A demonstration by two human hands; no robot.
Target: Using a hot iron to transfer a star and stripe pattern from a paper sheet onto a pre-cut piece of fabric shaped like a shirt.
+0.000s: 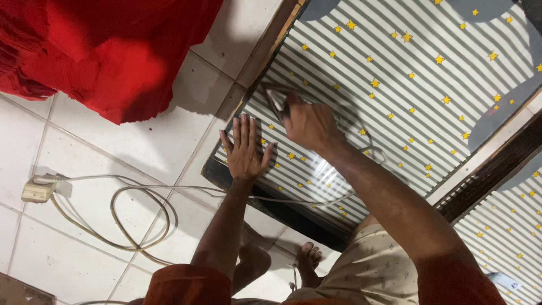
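The striped sheet (406, 107), grey and white lines dotted with small yellow stars, lies flat over a dark-edged board (217, 172) on the white tiled floor (169, 135), its stripes running on a slant from the upper left toward the lower right of the head view. The right hand (307, 121) is closed around a small blurred tool (276, 104) whose kind I cannot tell, pressed to the sheet near its left edge. The left hand (244, 148) lies just beside it, nearer that edge, open and flat with fingers spread, palm down on the sheet. Both hands work the same corner, almost touching. A pale cord (135, 212) loops over the tiles to a plug block (36, 192), and red cloth (107, 51) sits well apart.
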